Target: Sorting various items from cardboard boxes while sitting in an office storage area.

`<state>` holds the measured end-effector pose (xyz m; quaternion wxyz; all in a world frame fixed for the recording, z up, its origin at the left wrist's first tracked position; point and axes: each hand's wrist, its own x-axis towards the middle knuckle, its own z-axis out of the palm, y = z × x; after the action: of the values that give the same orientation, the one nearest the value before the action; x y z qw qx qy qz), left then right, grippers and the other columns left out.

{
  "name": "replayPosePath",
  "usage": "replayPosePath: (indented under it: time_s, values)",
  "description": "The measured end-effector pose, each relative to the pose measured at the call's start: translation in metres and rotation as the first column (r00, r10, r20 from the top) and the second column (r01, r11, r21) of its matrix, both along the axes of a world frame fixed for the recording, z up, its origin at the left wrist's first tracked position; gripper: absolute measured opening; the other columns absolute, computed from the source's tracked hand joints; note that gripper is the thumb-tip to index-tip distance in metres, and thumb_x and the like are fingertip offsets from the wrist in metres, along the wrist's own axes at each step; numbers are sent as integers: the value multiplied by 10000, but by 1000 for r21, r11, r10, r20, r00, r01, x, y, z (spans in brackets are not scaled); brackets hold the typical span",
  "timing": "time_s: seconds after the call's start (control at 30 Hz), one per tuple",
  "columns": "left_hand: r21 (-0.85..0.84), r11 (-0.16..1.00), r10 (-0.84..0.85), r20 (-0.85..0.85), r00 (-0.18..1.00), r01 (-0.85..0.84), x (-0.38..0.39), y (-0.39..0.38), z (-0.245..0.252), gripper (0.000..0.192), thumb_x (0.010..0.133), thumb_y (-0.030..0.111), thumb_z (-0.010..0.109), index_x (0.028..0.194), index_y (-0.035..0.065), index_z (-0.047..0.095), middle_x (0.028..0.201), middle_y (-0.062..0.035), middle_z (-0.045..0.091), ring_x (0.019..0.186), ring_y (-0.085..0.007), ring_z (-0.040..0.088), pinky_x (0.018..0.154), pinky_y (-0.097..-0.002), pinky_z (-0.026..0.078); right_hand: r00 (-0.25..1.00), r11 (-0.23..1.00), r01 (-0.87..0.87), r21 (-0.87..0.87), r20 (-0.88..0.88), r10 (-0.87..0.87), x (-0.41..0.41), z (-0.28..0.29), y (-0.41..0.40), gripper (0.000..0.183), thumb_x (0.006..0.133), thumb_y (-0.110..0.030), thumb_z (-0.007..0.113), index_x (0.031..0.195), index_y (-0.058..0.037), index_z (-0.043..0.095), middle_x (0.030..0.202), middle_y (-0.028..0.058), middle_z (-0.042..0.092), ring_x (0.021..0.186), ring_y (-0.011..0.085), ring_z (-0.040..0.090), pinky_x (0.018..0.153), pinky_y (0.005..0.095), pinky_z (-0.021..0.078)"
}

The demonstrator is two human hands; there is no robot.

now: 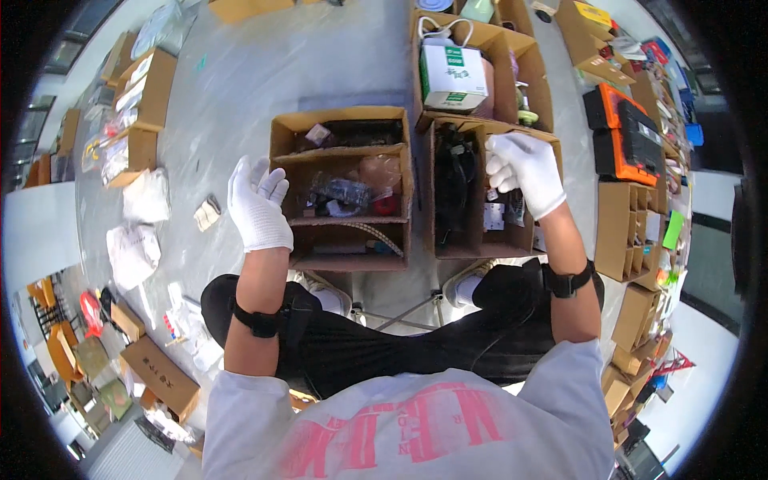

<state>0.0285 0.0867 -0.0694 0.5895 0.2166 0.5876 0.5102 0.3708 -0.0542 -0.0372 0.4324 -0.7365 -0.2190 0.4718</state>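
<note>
My left hand (pixel 259 204), in a white knitted glove, is raised by the left side of a divided cardboard box (pixel 410 180); its fingers are apart with nothing between them. Inside that box lie clear plastic packages (pixel 345 191), a red round item (pixel 384 205) and a beaded strip (pixel 378 234). My right hand (pixel 525 171), also gloved in white, hovers over the right part of a second divided cardboard box (pixel 459 249), fingers curled; whether it holds something cannot be told. Black cables or cloth (pixel 454 180) fill that box's left compartment, and a white perforated plate (pixel 494 216) lies below my hand.
Behind the right box stands another divided box (pixel 501 39) with a white-and-green carton (pixel 453 75). An orange-and-black toolbox (pixel 627 135) and further cardboard boxes (pixel 618 231) line the right side. White plastic bags (pixel 133 255) and boxes (pixel 147 90) lie on the left floor.
</note>
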Motion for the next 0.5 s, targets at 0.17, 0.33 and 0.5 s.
replayPosePath:
  time_s: [0.17, 0.33, 0.5]
  values:
    - [-59, 998, -23, -69, 997, 19, -30, -8, -11, 451, 1023, 314, 477, 1406, 74, 471, 1336, -159, 560, 1029, -292, 615, 894, -397, 505, 994, 995, -101, 10, 45, 101, -31, -6, 4, 251, 954, -214, 652, 1030, 21, 700, 739, 79, 689, 564, 119, 640, 510, 225, 487]
    - [-178, 953, -259, -64, 964, 245, -30, -31, -55, 402, 994, 326, 543, 1295, 61, 582, 1116, -124, 683, 900, -235, 654, 818, -378, 536, 985, 990, -138, 32, 114, 133, -33, -2, 13, 233, 959, -200, 653, 1020, 18, 709, 745, 58, 693, 592, 95, 638, 535, 215, 489]
    - [-285, 583, -812, -244, 530, 761, -10, -59, -67, 278, 975, 240, 587, 1116, 16, 673, 971, -117, 715, 856, -205, 693, 761, -330, 550, 979, 984, -163, 77, 137, 152, -40, -15, 32, 230, 971, -192, 639, 1031, 19, 708, 741, 57, 694, 597, 93, 640, 539, 217, 487]
